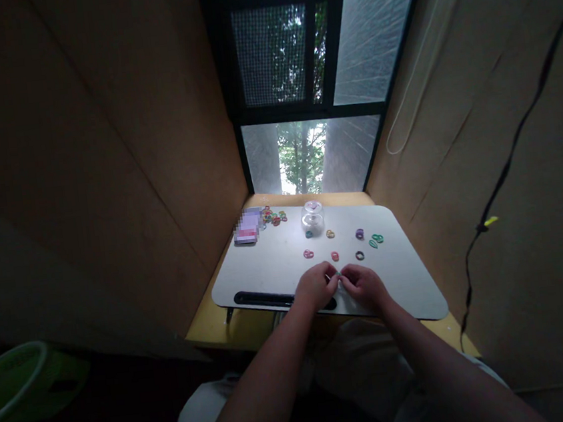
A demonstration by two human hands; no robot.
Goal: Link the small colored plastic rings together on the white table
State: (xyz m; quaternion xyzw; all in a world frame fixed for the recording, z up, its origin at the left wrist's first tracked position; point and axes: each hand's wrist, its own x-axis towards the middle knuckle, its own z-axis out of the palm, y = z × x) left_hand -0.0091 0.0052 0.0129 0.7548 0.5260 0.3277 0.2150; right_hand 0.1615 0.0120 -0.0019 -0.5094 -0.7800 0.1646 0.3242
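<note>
My left hand point(317, 286) and my right hand point(364, 284) meet over the near middle of the white table point(266, 259). Their fingertips pinch a small greenish hair tie point(338, 274) between them, mostly covered by the fingers. Just beyond the hands lie small groups of hair ties sorted by colour: pink point(308, 254), red point(335, 256) and dark point(359, 255). Farther back are yellow ones point(330, 234), purple ones point(360, 233) and green ones point(377, 238). A blue one point(309, 234) sits by the foot of a clear jar point(312, 219).
A mixed pile of hair ties point(275, 217) lies at the back left beside a blurred pinkish-purple package point(247, 226). A black slot point(263, 299) runs along the table's near edge. Walls stand close on both sides; a dark cable point(508, 163) hangs at right, a green bin point(38, 384) stands lower left.
</note>
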